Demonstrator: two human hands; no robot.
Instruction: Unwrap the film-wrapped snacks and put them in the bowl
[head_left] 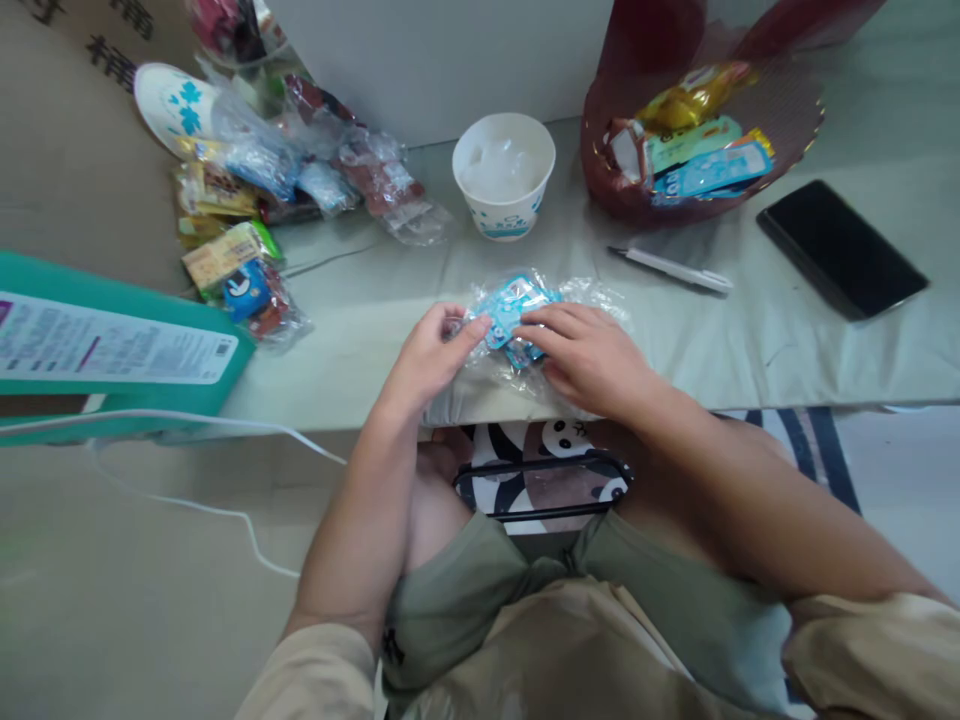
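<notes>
Small blue printed packets (517, 305) lie in a crinkled clear plastic bag (600, 293) near the table's front edge. My left hand (439, 355) grips the left side of the bag, its thumb pressed on a packet and its fingers closed around the plastic. From the right, my right hand (589, 355) holds the bag, with bent fingers over the blue packets; its thumb is partly hidden. Just behind the bag stands a white paper cup (504, 190) with clear plastic inside.
A red bowl (600, 170) of wrapped snacks stands at the back right, near a white pen (679, 270) and a black phone (844, 248). Bagged snacks (255, 280) and a tipped paper cup (176, 108) lie left. A green box (142, 290) and white cable (247, 420) are nearer.
</notes>
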